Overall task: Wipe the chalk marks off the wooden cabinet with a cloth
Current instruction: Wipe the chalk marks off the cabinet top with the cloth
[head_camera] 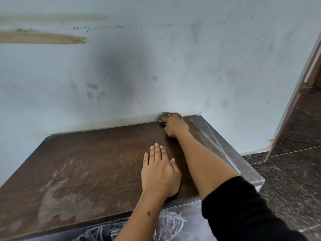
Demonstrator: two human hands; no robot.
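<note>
The dark wooden cabinet [90, 162] fills the lower left, its top against a pale blue wall. My right hand [175, 125] reaches to the top's far edge and holds a small brownish cloth [164, 118] down where the wood meets the wall. My left hand [160, 171] lies flat on the top near the front edge, fingers straight. White chalk lines [215, 145] run along the right edge of the top. Smeared chalk [57, 197] covers the front left of the top, and chalk scribbles [172, 221] mark the cabinet's front face.
The stained blue wall [156, 66] stands right behind the cabinet. Dark speckled floor tiles [286, 162] lie to the right, and a doorway frame [311, 70] stands at the far right.
</note>
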